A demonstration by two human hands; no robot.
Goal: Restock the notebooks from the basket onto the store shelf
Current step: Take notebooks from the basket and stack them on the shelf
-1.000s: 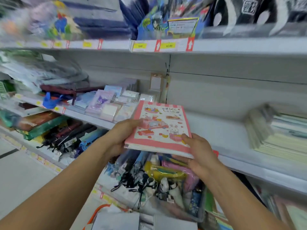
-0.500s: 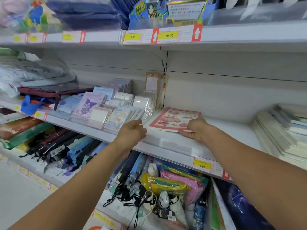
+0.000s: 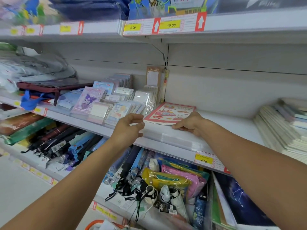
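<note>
We record one pink notebook (image 3: 169, 113) lying flat on the white shelf (image 3: 221, 128), at its left end, just beside the packs of small notepads (image 3: 106, 103); its front edge sits back from the shelf lip. We count two hands at the shelf; the right hand (image 3: 191, 124) rests on the shelf board at the notebook's near right corner, fingers (image 3: 178, 127) bent and lying low against the front edge, touching the notebook; whether they pinch it we cannot tell. The left hand (image 3: 128, 128) hangs in front of the shelf lip, just left of the notebook and apart from it, fingers loosely curled with nothing between them. At the far right of the same shelf we note one slanting stack of notebooks (image 3: 282, 130), too blurred to count singly. We count three readable yellow price tags: 5.00 (image 3: 132, 27) and 10.00 (image 3: 171, 25) on the rail above, 6.00 (image 3: 203, 161) on the rail of this shelf. Below lie folded umbrellas (image 3: 63, 145) in a row, number not determinable; at the bottom edge one orange basket rim (image 3: 93, 224) shows in part.
</note>
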